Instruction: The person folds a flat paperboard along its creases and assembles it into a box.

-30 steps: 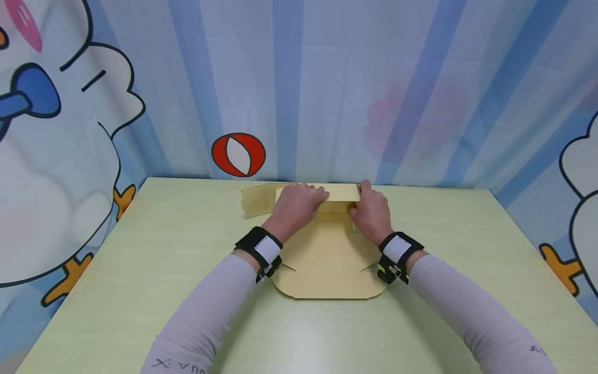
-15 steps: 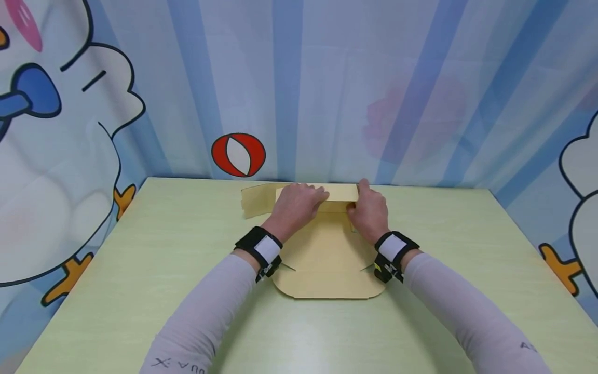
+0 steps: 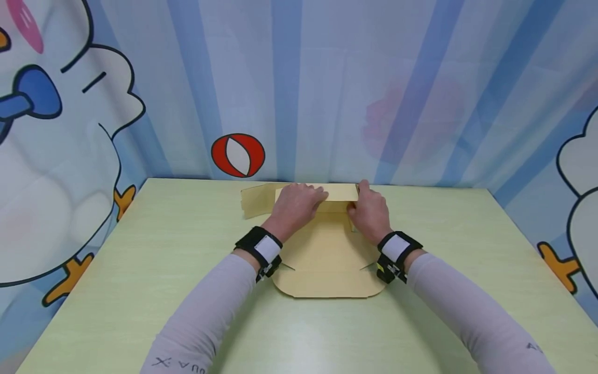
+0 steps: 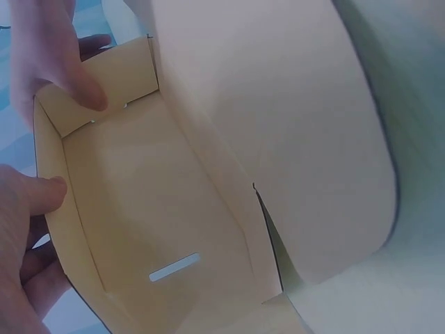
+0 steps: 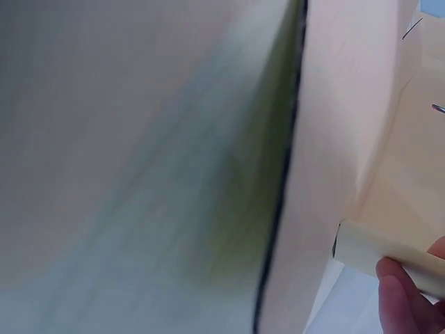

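A tan cardboard box (image 3: 327,249), partly folded, lies on the table with its rounded front flap toward me. Its far wall (image 3: 343,192) stands up, and my left hand (image 3: 299,203) grips that wall near the middle. At the far right corner, my right hand (image 3: 371,212) pinches the folded side wall between thumb and fingers. Inside the box, the left wrist view shows a slot (image 4: 174,267) in the base, with my left thumb (image 4: 50,195) on the wall's inner face. The right wrist view catches fingers (image 5: 400,296) of my right hand on the doubled cardboard edge.
A loose side flap (image 3: 258,201) sticks out at the box's far left. The pale green table (image 3: 154,249) ends just behind the box, against a striped blue curtain (image 3: 322,104) with cartoon prints. Black straps (image 3: 259,248) with small cameras sit on both wrists.
My right hand has shifted very slightly at the corner. The box and my left hand keep the same place and hold.
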The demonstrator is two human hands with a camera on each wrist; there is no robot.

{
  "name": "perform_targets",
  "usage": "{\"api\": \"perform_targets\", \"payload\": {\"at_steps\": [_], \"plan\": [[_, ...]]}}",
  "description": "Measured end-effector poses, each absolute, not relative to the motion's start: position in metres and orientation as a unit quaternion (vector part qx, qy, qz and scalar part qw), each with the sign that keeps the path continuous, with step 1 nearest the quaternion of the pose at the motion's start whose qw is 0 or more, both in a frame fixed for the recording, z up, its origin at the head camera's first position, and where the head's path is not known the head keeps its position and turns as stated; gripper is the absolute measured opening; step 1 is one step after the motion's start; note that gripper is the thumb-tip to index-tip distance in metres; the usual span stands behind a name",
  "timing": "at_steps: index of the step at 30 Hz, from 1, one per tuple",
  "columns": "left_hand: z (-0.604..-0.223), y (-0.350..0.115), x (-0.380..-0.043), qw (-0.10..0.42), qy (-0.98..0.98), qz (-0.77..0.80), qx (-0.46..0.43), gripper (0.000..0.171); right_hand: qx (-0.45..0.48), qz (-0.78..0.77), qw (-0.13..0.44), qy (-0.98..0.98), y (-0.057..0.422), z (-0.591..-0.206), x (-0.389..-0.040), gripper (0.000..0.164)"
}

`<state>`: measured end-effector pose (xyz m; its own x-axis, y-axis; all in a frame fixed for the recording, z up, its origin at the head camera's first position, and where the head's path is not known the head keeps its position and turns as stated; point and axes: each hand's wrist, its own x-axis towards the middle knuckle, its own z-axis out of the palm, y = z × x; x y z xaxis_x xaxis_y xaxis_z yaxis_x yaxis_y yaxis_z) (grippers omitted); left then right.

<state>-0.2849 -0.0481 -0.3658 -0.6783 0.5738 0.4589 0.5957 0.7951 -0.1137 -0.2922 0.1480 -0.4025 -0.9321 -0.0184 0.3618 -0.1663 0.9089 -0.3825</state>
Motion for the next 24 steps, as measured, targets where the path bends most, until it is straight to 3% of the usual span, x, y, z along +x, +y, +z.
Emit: {"api": "perform_targets", "payload": {"at_steps": [8, 17, 24], "plan": [[-0.366, -0.052, -0.286, 0.238, -0.919, -0.03, -0.314, 0.016, 0.085, 0.175, 0.174, -0.965, 0.149, -0.397, -0.289, 0.029], [-0.368, -0.05, -0.285, 0.243, -0.917, -0.016, -0.316, 0.015, 0.219, 0.043, 0.293, -0.93, 0.148, -0.393, -0.281, 0.03], [-0.367, -0.046, -0.284, 0.234, -0.921, -0.013, -0.312, 0.02, 0.248, 0.016, 0.306, -0.919, 0.144, -0.392, -0.281, 0.033]]}}
